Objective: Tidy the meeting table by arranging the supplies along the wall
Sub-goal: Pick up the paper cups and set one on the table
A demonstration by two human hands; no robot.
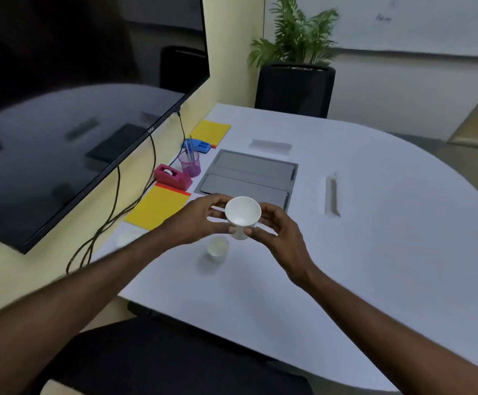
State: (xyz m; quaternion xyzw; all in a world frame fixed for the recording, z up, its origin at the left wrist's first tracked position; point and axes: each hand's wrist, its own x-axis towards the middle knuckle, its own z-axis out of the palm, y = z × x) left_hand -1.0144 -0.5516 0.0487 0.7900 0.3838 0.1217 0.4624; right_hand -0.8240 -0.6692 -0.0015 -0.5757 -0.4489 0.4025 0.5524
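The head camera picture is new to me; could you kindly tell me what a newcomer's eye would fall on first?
A white paper cup held in the left hand and right hand at mid-frame stands out first, with a second cup on the white table just below. Then the bright supplies along the left wall: yellow pads, a pink tape dispenser and a purple pen holder under a dark screen.

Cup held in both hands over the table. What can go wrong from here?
1. The paper cup is pinched by fingertips of the left hand and right hand; it may crush or slip.
2. A second cup stands on the table close beneath the hands; lowering straight down could knock it over.
3. The pen holder by the wall looks easy to tip when reaching in.
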